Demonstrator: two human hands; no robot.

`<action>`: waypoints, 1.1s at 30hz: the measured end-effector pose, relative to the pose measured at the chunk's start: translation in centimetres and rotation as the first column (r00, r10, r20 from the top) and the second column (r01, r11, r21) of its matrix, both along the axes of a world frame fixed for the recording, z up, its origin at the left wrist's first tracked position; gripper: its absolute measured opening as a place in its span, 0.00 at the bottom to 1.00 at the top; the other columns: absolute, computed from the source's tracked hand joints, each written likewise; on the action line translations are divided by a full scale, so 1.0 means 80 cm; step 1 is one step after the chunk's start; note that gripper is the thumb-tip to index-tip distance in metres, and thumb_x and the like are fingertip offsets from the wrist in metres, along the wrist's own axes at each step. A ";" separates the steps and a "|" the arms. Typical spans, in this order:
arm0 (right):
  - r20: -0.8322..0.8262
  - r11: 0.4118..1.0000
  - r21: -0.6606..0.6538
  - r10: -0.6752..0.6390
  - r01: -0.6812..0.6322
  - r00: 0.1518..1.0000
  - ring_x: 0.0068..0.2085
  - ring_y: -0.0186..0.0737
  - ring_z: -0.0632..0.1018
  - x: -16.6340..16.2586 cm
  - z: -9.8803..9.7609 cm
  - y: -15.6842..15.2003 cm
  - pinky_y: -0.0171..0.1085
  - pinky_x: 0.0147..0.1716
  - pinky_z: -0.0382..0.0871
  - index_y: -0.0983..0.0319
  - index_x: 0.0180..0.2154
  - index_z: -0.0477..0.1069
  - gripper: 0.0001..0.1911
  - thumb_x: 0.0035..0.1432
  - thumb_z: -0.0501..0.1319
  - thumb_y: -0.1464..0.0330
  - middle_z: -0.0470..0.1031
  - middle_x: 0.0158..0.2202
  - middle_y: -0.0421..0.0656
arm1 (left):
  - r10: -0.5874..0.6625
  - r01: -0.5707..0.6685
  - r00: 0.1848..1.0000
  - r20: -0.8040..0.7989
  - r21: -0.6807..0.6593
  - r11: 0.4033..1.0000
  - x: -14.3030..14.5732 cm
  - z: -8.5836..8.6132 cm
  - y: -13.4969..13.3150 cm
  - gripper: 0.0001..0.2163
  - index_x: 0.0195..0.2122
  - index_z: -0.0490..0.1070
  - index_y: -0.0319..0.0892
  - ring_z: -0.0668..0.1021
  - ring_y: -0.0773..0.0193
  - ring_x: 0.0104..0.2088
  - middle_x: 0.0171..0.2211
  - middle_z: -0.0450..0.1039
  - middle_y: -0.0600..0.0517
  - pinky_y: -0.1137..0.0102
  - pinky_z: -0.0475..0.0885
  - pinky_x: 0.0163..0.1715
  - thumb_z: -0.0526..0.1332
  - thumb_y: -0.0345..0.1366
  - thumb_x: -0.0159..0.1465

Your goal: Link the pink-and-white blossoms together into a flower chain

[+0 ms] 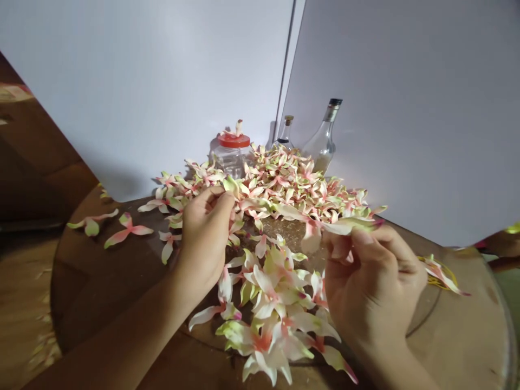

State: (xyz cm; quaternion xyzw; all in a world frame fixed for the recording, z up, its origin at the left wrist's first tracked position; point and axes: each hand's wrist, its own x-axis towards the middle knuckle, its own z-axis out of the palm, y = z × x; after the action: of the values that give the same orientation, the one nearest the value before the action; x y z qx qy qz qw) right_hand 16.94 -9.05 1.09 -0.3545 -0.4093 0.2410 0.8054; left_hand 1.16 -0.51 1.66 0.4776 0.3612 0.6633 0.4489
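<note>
My left hand [209,230] is closed in a pinch at the near side of the large flower pile [284,179]. A pale green-tipped petal piece [231,186] shows at its thumb and fingertips. To the right, my right hand [374,276] pinches a white and pink three-petaled flower [312,227] by one long petal with a purple tip. That flower's other petals stretch left and hang down, and its left end reaches towards the pile. Between my forearms lies a nearer heap of flowers [276,314], white, pink and light green.
Everything stands on a round brown table [450,325] against white panels [195,81]. Behind the pile are a red-lidded jar [234,142] and two glass bottles, one small [286,132], one tall [320,143]. Yellow rubber bands [447,275] lie at right, loose flowers [128,231] at left.
</note>
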 end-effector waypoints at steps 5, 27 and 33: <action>-0.216 0.988 0.080 -0.110 0.130 0.970 0.24 0.32 0.62 0.020 0.019 0.006 0.35 0.24 0.61 0.59 0.20 0.70 0.16 0.56 0.63 0.80 0.60 0.20 0.36 | 0.146 -0.146 0.989 0.018 0.020 0.989 -0.020 0.001 0.030 0.09 0.26 0.61 0.44 0.64 0.70 0.23 0.24 0.60 0.57 0.71 0.60 0.23 0.58 0.27 0.61; 0.456 0.933 -0.245 0.350 -0.262 0.818 0.32 0.32 0.74 0.019 -0.004 0.015 0.31 0.30 0.69 0.59 0.39 0.72 0.04 0.69 0.64 0.66 0.72 0.33 0.38 | -0.067 0.324 0.801 -0.595 0.336 0.884 -0.001 0.004 -0.035 0.03 0.39 0.79 0.45 0.82 0.67 0.32 0.35 0.83 0.53 0.73 0.79 0.37 0.69 0.36 0.66; 0.414 0.919 -0.233 0.389 -0.317 0.823 0.30 0.28 0.76 0.019 0.001 0.016 0.27 0.30 0.74 0.59 0.39 0.73 0.02 0.67 0.66 0.69 0.74 0.32 0.37 | -0.257 0.380 0.857 -0.446 0.211 0.901 0.002 0.003 -0.031 0.04 0.35 0.80 0.45 0.83 0.70 0.32 0.32 0.82 0.56 0.81 0.78 0.34 0.72 0.30 0.61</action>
State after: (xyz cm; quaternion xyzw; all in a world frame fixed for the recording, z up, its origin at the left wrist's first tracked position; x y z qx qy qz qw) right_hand 18.49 -7.74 1.16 -0.3798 -0.6241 0.3277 0.5991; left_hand 1.32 -2.97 1.89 0.7194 0.2600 0.5104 0.3929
